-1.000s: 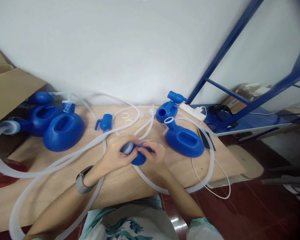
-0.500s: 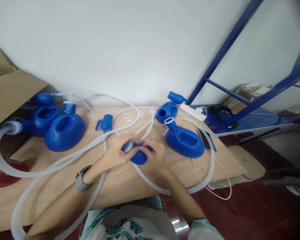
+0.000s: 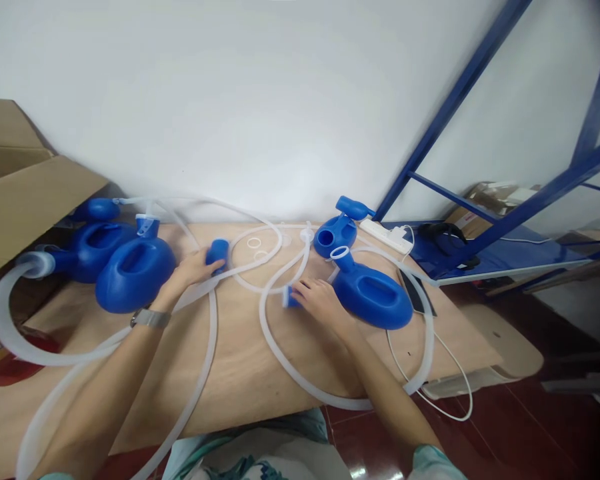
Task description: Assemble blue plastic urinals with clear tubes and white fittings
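My left hand [image 3: 194,268], a grey-banded watch [image 3: 150,318] on its wrist, is closed round the lower part of a small blue cup-shaped piece [image 3: 219,249] standing at the table's middle left. To its right, my right hand [image 3: 317,301] grips another blue piece with a white ring [image 3: 287,296] on its end, low over the table; the palm hides most of it. Beside that hand lies a blue handled bottle [image 3: 375,297] with a white ring on its neck. Clear rings [image 3: 254,243] rest on the wood behind both hands.
More blue bottles [image 3: 135,277] with attached white hoses [image 3: 273,350] crowd the left, by a cardboard box [image 3: 35,200]. Hose loops cross the table [image 3: 245,373]. At the back right are another blue bottle [image 3: 344,235], a power strip [image 3: 385,235] and a blue metal rack [image 3: 450,100].
My hands have parted. The left has moved left onto the standing cup-shaped piece. The right has kept the ringed piece and shifted it slightly right, turning it so the ring faces left.
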Demonstrator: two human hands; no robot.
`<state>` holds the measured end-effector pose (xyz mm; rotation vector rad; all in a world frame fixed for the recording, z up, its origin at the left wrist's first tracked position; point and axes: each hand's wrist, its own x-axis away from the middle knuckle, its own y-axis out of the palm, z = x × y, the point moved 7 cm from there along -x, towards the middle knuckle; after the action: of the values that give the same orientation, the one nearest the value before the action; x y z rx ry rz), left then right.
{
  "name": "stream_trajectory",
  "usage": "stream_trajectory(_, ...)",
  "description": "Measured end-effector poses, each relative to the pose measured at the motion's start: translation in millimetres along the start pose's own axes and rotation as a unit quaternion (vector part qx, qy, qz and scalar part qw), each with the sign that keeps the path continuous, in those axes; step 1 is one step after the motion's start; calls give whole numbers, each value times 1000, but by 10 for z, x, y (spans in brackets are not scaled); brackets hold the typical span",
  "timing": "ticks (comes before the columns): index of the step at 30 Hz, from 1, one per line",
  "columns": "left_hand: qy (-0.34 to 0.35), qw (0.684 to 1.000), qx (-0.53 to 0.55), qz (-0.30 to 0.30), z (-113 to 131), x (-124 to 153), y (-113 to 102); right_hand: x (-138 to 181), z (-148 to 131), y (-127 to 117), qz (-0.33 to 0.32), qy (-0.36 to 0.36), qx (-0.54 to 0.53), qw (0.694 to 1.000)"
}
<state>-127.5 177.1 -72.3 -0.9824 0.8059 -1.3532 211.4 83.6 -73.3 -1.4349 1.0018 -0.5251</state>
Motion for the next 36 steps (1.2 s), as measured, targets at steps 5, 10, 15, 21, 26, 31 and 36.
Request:
stream_trajectory(5,-13,999,6,37,-5,-84,196,-80,56,-69,-19,13,-36,999)
stream_trajectory(10,-19,995,43,88,-75,-66,163,-118,298,-28,-91,74,-64,991)
stream_trajectory(15,-10,992,66,103,-281,-51,29,-88,448,73,-106,98,-223,964)
stream_trajectory(21,-17,997,-4,80,-414,-49,7,-60,514,203,-69,117,-312,940)
stream_trajectory(26,-57,991,-69,96,-423,22,-18,121,495,-131,-20,76,-225,971)
stream_trajectory(31,-34,984,-137,105,-306,-4,-74,502,892,-829,167,115,-31,979)
stream_trajectory(36,12,966,-205,158,-33,-29,-138,840,1532,-840,125,256,46,958)
